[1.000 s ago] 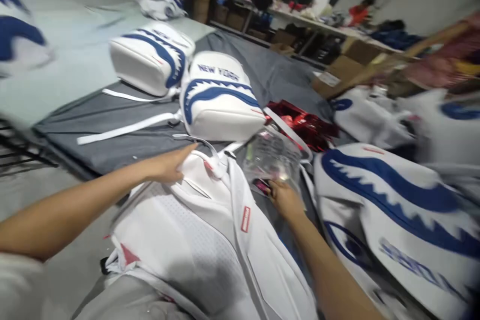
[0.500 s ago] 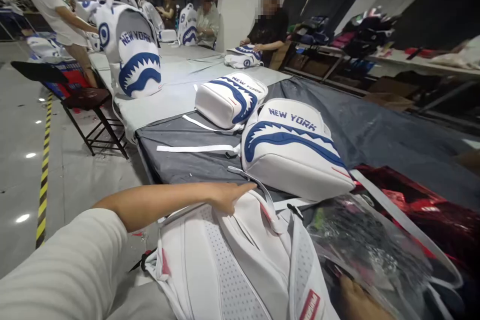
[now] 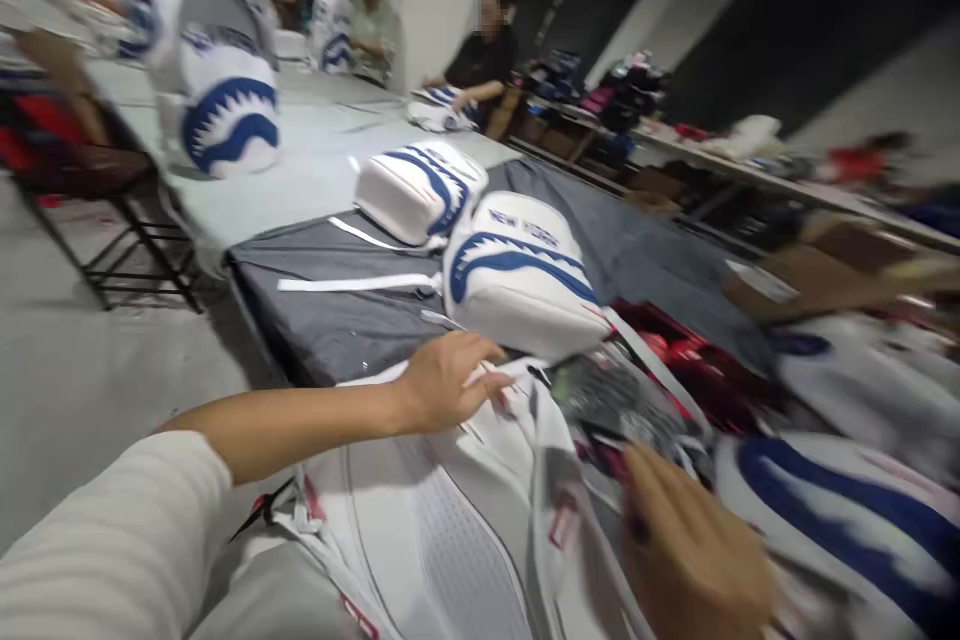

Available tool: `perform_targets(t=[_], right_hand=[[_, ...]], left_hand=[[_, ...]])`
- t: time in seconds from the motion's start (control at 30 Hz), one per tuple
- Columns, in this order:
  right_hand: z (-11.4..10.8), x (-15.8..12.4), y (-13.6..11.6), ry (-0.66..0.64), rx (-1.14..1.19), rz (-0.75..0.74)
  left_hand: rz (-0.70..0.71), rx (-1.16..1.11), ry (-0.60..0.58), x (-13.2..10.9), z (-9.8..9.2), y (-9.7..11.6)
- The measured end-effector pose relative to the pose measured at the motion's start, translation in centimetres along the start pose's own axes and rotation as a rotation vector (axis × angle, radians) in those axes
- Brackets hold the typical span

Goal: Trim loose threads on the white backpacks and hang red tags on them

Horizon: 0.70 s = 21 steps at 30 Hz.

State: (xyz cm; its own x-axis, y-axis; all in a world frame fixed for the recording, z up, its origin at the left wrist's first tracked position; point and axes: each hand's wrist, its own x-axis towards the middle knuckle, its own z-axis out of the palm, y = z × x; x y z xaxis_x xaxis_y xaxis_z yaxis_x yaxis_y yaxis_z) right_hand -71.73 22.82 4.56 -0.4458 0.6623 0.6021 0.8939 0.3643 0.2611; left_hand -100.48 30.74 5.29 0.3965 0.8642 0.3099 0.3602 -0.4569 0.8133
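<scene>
At the near edge of the desk (image 3: 337, 320) lay the backpack (image 3: 450, 520), back panel up. Left hand (image 3: 442, 385) rested on its top, grip released. Right hand (image 3: 694, 550), blurred, was right of the backpack at a clear bag (image 3: 622, 405); grip not discernible. Step judged: steadying the backpack. Next move calls for a sure hold on the bag.

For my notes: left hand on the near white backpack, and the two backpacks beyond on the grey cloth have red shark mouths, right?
Not red: the head view shows blue shark mouths on both backpacks on the grey cloth. The left hand is on the near white backpack.
</scene>
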Motion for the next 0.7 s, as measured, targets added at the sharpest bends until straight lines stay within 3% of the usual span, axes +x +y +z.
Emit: perform_targets(t=[0.1, 0.17, 0.27, 0.37, 0.53, 0.6, 0.7], right_hand=[[-2.2, 2.0, -6.0, 0.105, -0.010, -0.173], [-2.4, 3.0, -8.2, 0.092, 0.019, -0.222], [-3.0, 3.5, -8.9, 0.065, 0.172, -0.160], [-3.8, 3.7, -8.7, 0.085, 0.304, -0.005], [-4.4, 4.6, -9.0, -0.140, 0.329, 0.020], [-4.1, 4.7, -8.3, -0.176, 0.312, 0.117], [-3.1, 4.8, -7.1, -0.172, 0.417, 0.394]], left_hand=[[-0.245, -0.482, -0.314, -1.8, 0.8, 1.8], [-0.270, -0.578, -0.414, -2.6, 0.7, 2.0], [-0.116, -0.221, -0.269, -3.5, 0.0, 1.1], [0.135, 0.190, -0.181, -4.3, -0.4, 0.2], [0.582, 0.286, -0.031, -4.8, -0.2, -0.9], [0.601, 0.284, 0.036, -5.1, -0.6, -1.6], [0.435, 0.464, 0.034, -5.7, -1.3, -3.5]])
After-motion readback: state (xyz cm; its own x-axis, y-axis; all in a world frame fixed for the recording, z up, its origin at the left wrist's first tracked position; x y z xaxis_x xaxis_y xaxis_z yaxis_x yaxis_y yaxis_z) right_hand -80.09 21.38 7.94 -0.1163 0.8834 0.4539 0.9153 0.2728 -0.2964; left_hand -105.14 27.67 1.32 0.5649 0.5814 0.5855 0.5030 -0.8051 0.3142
